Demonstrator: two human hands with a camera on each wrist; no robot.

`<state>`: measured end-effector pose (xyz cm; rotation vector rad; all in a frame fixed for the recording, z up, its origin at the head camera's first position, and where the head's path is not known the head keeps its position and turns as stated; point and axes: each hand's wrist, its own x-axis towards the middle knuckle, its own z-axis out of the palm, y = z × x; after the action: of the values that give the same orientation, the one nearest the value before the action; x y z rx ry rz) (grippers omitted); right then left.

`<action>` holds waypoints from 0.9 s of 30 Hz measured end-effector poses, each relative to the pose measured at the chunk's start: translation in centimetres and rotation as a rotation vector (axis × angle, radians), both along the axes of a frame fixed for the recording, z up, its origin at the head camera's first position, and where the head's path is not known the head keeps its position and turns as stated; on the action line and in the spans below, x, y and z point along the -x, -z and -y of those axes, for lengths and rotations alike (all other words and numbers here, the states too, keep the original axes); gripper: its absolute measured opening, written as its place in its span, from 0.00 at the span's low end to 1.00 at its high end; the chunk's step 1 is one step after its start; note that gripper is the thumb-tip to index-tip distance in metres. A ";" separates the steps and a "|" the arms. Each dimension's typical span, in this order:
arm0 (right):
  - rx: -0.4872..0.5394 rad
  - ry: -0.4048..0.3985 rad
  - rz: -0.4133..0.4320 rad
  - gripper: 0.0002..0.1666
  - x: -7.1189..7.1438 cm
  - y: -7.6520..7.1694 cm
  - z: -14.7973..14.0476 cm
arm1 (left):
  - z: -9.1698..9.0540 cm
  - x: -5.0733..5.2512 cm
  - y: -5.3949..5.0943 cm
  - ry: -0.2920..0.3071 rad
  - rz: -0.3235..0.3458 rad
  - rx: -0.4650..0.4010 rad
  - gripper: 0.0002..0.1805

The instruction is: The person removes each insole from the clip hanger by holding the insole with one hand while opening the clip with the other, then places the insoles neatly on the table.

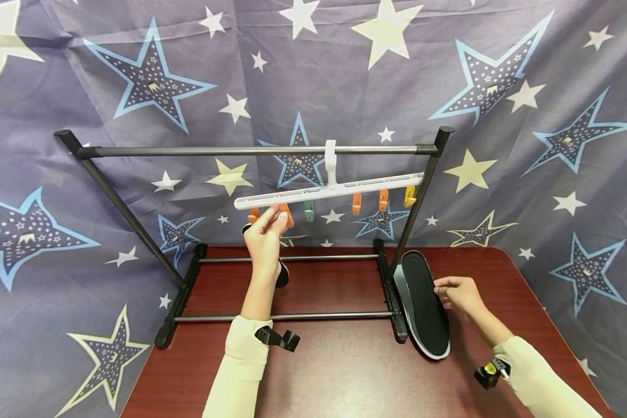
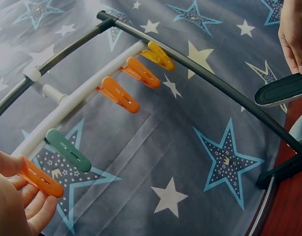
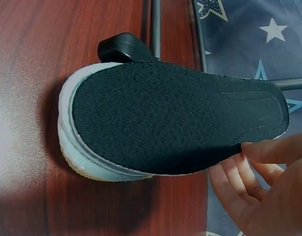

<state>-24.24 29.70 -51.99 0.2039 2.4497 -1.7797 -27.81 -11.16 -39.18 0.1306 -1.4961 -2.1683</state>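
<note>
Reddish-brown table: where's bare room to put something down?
The table is bare in front of the hanging rack, between the left sleeve and the black insole. Just right of the rack is crowded: the right hand pinches that insole there.

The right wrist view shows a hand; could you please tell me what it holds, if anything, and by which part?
The right hand pinches the black insole by its long edge, nearer its outlined end.

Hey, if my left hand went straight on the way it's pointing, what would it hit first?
Beyond the orange clip it pinches, your left hand would probably meet the white hanger first, just above it in the head view; depth is hard to judge.
</note>
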 end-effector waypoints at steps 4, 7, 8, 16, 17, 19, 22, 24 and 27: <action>-0.059 0.029 0.007 0.14 0.1 0.1 0.4 | 0.0 0.0 0.1 0.003 -0.001 0.000 0.18; -0.096 0.042 0.020 0.16 0.3 0.3 0.8 | 0.0 0.0 0.1 0.006 0.005 0.006 0.18; -0.104 0.040 0.023 0.16 0.4 0.4 0.8 | 0.0 0.0 0.1 0.006 0.006 0.008 0.18; -0.102 0.038 0.036 0.15 0.9 1.0 0.7 | -0.2 0.0 0.0 0.000 0.014 0.011 0.18; -0.105 0.043 0.039 0.14 0.9 1.1 0.7 | -0.2 0.0 0.0 -0.001 0.013 0.007 0.18; -0.107 0.054 0.043 0.14 1.0 1.2 0.8 | -0.3 0.0 -0.1 -0.003 0.011 0.001 0.18; -0.116 0.059 0.040 0.14 1.0 1.5 0.8 | -0.3 -0.1 -0.1 0.002 0.007 -0.011 0.18; -0.119 0.061 0.046 0.13 1.0 1.6 0.9 | -0.4 -0.1 -0.1 0.005 0.008 -0.013 0.18; -0.122 0.060 0.060 0.13 1.0 1.9 0.9 | -0.4 0.0 -0.1 0.005 0.013 -0.013 0.18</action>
<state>-25.25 28.76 -53.86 0.3393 2.5371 -1.6219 -27.76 -10.81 -39.08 0.1451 -1.4916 -2.1855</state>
